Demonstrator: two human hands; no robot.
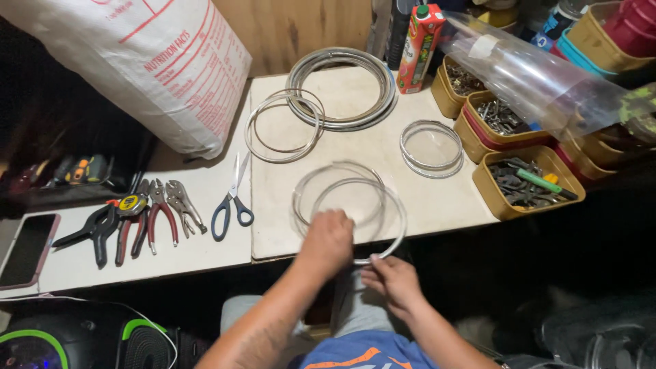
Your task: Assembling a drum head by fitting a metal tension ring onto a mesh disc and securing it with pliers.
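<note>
Nearest the camera, the person's blue shirt with an orange stripe [355,357] fills the bottom edge, and two bare forearms reach up from it. Left hand [329,240] is curled shut over the near-left rim of a clear, thin wire hoop [395,217] lying flat at the front edge of the pale tabletop [424,198]. Right hand [393,280], below the edge, pinches the hoop's near rim between thumb and fingers. How many turns the hoop has cannot be told; it reads as roughly two overlapping rings, with no long axis.

Three more coils lie farther back: a large grey coil [345,123], a thinner silver ring [254,130] to its left, and a small clear ring [432,149] on the right. One pair of blue-handled scissors [232,205] points away from the person. Several pliers and clamps [147,219] lie to the left, beside one dark phone [27,249]. Three yellow trays of metal hardware [523,183] stand at right.
</note>
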